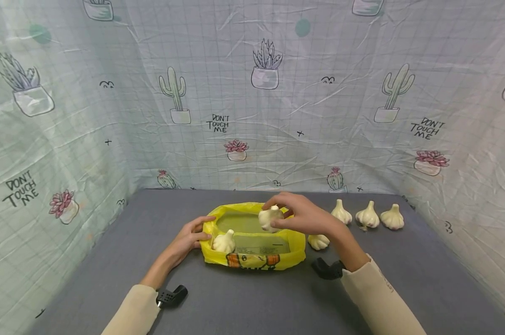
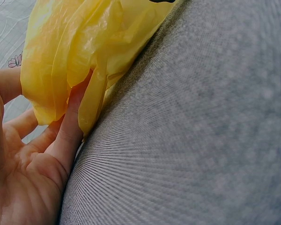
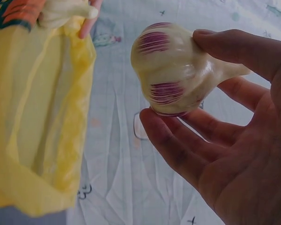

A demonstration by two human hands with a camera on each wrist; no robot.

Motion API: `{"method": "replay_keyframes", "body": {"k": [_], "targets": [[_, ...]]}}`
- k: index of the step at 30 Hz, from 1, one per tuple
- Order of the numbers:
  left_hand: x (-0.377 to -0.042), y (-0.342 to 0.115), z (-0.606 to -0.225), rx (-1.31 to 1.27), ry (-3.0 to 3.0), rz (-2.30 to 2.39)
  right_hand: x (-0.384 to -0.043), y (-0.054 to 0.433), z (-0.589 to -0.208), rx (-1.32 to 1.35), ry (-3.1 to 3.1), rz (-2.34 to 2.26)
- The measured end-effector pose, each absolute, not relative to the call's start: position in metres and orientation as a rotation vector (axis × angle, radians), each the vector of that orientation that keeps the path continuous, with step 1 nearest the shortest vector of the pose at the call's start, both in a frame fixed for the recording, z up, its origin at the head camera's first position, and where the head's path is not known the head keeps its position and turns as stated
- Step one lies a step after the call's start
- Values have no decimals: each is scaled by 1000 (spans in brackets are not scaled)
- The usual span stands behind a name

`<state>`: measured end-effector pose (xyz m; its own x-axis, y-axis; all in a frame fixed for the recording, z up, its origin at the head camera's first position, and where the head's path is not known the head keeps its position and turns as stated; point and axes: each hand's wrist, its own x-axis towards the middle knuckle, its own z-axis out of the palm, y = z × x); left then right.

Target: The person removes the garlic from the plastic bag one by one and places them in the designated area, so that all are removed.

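Note:
My right hand (image 1: 304, 215) pinches a garlic bulb (image 1: 270, 218) between thumb and fingers, over the right part of an open-topped yellow plastic bag (image 1: 296, 249). In the right wrist view this garlic bulb (image 3: 166, 70) shows purple streaks, its neck pointing toward the palm. At the bag's left end, my left hand (image 1: 189, 238) holds the side near the rim. The left wrist view shows its fingers (image 2: 70, 124) among the folds of yellow plastic (image 2: 68, 51). Inside the bag, another garlic bulb (image 1: 224, 242) sits at the left, neck up.
Right of the bag, a garlic bulb (image 1: 318, 242) lies partly behind my right wrist. Farther back stand three more: a near-left bulb (image 1: 341, 213), a middle bulb (image 1: 367, 216) and a right bulb (image 1: 392, 217). A printed curtain (image 1: 265, 107) surrounds the grey table (image 1: 252, 298).

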<state>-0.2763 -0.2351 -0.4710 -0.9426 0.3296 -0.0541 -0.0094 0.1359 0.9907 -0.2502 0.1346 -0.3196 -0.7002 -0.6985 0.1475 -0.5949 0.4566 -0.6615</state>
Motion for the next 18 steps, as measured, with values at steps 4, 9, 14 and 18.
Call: {"method": "replay_keyframes", "body": {"k": [4,9,14,18], "targets": [[-276,-235,-471,317,2155,1880,-249,148,-323,-1143,2558,-1087],[-276,-235,-471,323,2158,1877,-245,164,-326,-1136,2581,-1091],[-277,-236,-472,322,2163,1870,-241,177,-326,-1114,2616,-1091],[-277,-235,-472,323,2166,1867,-239,188,-329,-1102,2604,-1133]]}}
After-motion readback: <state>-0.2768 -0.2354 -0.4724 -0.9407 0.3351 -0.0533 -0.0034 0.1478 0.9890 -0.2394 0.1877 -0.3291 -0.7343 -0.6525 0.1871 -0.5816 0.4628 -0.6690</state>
